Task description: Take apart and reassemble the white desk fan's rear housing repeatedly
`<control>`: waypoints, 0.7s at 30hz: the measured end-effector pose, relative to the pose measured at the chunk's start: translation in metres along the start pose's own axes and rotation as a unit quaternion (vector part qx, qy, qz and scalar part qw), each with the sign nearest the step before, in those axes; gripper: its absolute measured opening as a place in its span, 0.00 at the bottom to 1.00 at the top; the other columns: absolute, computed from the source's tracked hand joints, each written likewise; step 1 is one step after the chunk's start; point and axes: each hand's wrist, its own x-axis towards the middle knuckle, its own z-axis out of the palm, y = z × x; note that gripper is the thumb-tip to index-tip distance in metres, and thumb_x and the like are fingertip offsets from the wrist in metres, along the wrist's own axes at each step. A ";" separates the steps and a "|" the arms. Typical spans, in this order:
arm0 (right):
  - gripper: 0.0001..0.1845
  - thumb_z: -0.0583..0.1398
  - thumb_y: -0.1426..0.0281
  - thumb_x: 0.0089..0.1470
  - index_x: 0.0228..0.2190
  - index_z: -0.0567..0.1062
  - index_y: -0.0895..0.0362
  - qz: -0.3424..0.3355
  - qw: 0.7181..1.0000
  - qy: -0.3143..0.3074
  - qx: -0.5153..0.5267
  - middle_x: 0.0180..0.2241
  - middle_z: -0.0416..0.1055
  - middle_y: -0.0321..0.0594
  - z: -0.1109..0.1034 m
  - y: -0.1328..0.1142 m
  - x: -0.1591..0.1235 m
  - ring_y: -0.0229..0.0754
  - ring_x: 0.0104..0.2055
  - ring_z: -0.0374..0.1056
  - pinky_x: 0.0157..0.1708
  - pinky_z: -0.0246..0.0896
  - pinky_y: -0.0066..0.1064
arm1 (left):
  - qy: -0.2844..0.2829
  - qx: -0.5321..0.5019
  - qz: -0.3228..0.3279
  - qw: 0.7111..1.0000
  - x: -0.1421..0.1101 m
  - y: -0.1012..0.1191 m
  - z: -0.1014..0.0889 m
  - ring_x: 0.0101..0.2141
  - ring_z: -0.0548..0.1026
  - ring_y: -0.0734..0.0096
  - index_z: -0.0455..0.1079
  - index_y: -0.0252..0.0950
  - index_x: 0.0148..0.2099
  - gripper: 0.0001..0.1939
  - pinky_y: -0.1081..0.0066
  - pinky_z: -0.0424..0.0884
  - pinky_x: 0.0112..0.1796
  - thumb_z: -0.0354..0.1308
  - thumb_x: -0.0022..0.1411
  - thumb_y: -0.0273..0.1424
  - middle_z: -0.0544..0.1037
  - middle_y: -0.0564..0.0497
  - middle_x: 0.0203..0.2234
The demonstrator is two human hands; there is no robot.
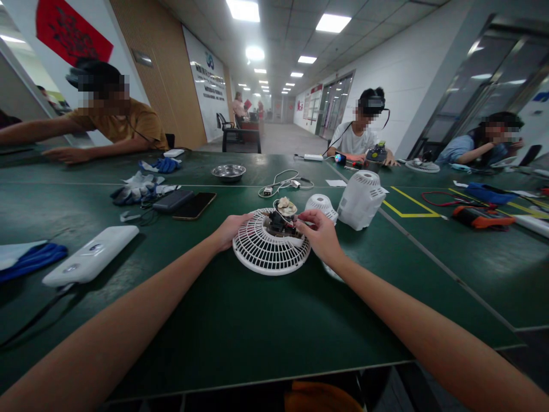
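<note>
A round white fan grille lies on the green table in front of me, its slatted side up. On its middle sits a dark fan motor with thin wires and a cream-coloured part on top. My left hand grips the grille's left rim, thumb and fingers closed on it. At the motor's right side, my right hand has its fingertips pinched together beside the wires; what lies between them is too small to make out. Behind that hand stand a small white vented cover and a larger white housing.
A metal bowl and a coiled cable lie beyond the grille. On the left are a phone, a white power bank and gloves. An orange multimeter rests at right. Several people sit around the table.
</note>
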 end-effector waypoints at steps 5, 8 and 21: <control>0.15 0.67 0.63 0.52 0.40 0.74 0.54 0.000 0.999 -0.035 0.031 0.41 0.79 0.43 -0.001 -0.004 -0.001 0.45 0.42 0.75 0.44 0.71 0.42 | -0.001 -0.005 0.000 1.000 0.002 -0.001 -0.002 0.29 0.82 0.65 0.76 0.25 0.41 0.07 0.68 0.80 0.33 0.61 0.64 0.25 0.82 0.39 0.32; 0.14 0.66 0.65 0.52 0.40 0.73 0.54 -0.019 0.996 -0.054 0.062 0.42 0.78 0.42 -0.001 -0.006 0.000 0.45 0.46 0.75 0.48 0.70 0.42 | -0.001 -0.007 0.002 1.000 0.001 0.000 -0.001 0.30 0.82 0.64 0.76 0.25 0.41 0.06 0.67 0.80 0.34 0.61 0.64 0.25 0.82 0.38 0.33; 0.24 0.61 0.63 0.60 0.56 0.63 0.49 -0.070 0.983 -0.169 -0.015 0.54 0.72 0.45 -0.011 -0.006 0.004 0.51 0.59 0.68 0.58 0.60 0.52 | -0.008 0.015 0.006 1.000 0.005 -0.003 -0.005 0.31 0.82 0.65 0.76 0.25 0.42 0.08 0.67 0.80 0.36 0.59 0.66 0.27 0.82 0.39 0.34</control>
